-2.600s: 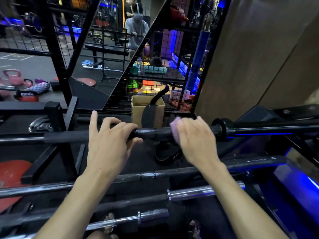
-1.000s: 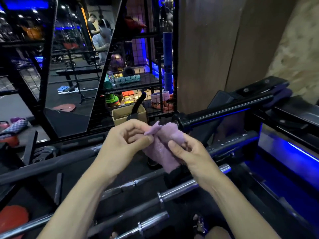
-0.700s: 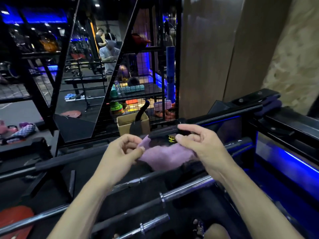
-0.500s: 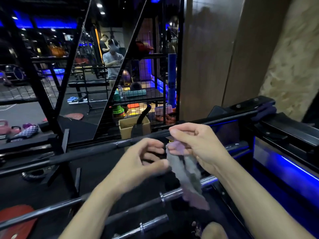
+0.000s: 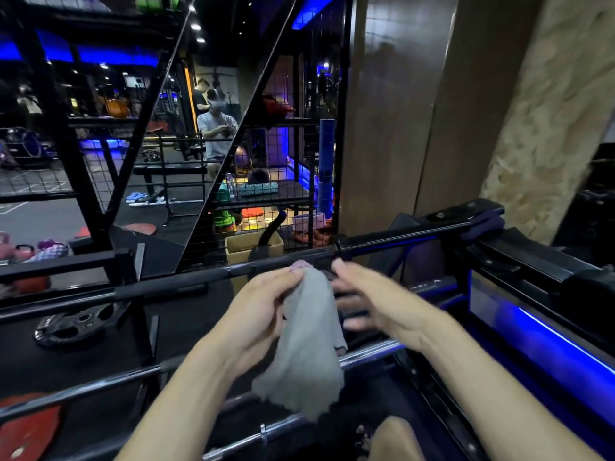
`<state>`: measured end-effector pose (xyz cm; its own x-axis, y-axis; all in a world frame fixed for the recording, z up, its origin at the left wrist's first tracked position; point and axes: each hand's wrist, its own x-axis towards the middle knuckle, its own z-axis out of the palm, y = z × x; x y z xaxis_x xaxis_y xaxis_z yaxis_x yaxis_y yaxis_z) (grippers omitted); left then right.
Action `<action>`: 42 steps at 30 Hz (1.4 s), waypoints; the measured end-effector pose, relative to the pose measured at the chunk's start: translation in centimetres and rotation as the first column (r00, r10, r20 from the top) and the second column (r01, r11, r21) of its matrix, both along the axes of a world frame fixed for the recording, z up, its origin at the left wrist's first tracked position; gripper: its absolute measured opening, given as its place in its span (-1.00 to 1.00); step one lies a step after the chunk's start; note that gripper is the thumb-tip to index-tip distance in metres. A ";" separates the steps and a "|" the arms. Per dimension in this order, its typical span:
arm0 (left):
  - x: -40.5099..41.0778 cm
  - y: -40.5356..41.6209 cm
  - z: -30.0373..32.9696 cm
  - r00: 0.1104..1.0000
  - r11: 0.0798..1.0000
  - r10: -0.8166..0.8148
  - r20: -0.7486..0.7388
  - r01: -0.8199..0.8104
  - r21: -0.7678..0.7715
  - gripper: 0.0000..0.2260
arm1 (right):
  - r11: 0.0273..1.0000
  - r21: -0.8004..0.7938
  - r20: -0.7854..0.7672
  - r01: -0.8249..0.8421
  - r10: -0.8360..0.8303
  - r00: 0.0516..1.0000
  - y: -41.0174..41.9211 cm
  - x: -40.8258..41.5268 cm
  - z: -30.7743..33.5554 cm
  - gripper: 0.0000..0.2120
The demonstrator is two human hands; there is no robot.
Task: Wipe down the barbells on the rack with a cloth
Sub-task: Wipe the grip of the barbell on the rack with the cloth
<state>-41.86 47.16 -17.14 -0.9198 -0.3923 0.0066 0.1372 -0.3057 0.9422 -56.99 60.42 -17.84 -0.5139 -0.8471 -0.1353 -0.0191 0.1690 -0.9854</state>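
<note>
A grey-lilac cloth [image 5: 309, 341] hangs down in front of me, pinched at its top edge by my left hand [image 5: 263, 311]. My right hand [image 5: 376, 304] hovers just right of the cloth with fingers spread and blurred, holding nothing. Behind both hands a black barbell [image 5: 166, 284] lies across the rack [image 5: 519, 261], its collar and sleeve running off to the right. Lower down, a chrome barbell [image 5: 100, 387] passes behind the cloth, and another chrome bar [image 5: 276, 430] lies nearest to me.
A black mesh cage [image 5: 266, 181] and a mirror stand behind the rack. A cardboard box [image 5: 239, 247] sits beyond the black bar. A black weight plate [image 5: 73, 324] and a red plate [image 5: 26, 430] lie on the floor at left. Blue-lit rack rails run along the right.
My right hand has let go of the cloth and opened beside it. The cloth passed to my left hand and now hangs unfolded from it. The view tilted slightly upward.
</note>
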 end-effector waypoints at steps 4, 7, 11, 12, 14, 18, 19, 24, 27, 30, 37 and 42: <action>0.6 -0.4 0.0 0.999 0.990 0.037 -0.003 -0.037 0.139 -0.71 | 0.983 -0.032 0.443 -0.182 0.177 0.879 0.8 2.5 -4.5 -0.34; 0.6 -0.4 -0.3 0.994 0.982 0.108 0.034 -0.112 0.155 -0.64 | 0.968 -0.209 0.558 -0.141 0.237 0.795 0.9 3.6 -5.8 -0.26; 0.9 -0.8 -0.7 0.973 0.981 0.191 0.127 -0.192 -0.007 -0.63 | 0.940 -0.325 0.486 0.100 0.075 0.871 0.4 3.2 -4.6 -0.58; 1.1 -1.0 -0.7 0.963 0.975 0.223 0.151 -0.216 -0.059 -0.63 | 0.931 -0.338 0.445 0.136 0.031 0.895 0.3 2.8 -4.3 -0.66; 1.2 -1.3 -0.7 0.943 0.953 0.288 0.164 -0.267 -0.142 -0.66 | 0.929 -0.331 0.357 0.166 -0.040 0.933 0.3 2.2 -3.3 -0.80; 1.1 -2.1 -1.4 0.932 0.923 0.327 0.159 -0.278 -0.267 -0.70 | 0.931 -0.301 0.298 0.204 -0.111 0.948 0.4 1.7 -1.9 -0.82; 1.0 -2.3 -1.5 0.927 0.920 0.335 0.167 -0.284 -0.270 -0.75 | 0.929 -0.301 0.303 0.217 -0.123 0.945 0.3 1.6 -1.7 -0.78; 0.5 -3.4 -1.5 0.882 0.888 0.453 0.133 -0.433 -0.156 -0.78 | 0.893 -0.398 0.254 0.211 -0.114 0.960 0.4 0.5 -0.7 -0.60; 0.7 -3.5 -1.1 0.921 0.912 0.381 0.084 -0.359 -0.197 -0.73 | 0.894 -0.404 0.172 0.194 -0.133 0.976 0.5 0.5 0.0 -0.68; 1.1 -3.4 -1.1 0.966 0.945 0.241 0.094 -0.211 -0.250 -0.84 | 0.895 -0.374 0.119 0.242 -0.213 0.970 0.3 -0.1 0.4 -0.78; 1.1 -4.9 2.0 0.938 0.388 0.313 0.146 0.013 -0.921 -0.88 | 0.924 -0.315 -0.055 0.217 -0.247 0.968 0.3 -2.3 1.6 -0.86; 0.5 -5.2 3.3 0.945 0.176 0.326 0.037 -0.022 -0.984 -0.83 | 0.948 -0.234 -0.306 0.216 -0.283 0.909 0.2 -3.1 1.7 -0.86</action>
<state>-41.31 41.95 -13.79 -0.8624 -0.3628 0.3531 -0.1723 0.8661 0.4692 -60.09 60.62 -16.11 -0.6985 -0.6773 0.2310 -0.3319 0.0207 -0.9431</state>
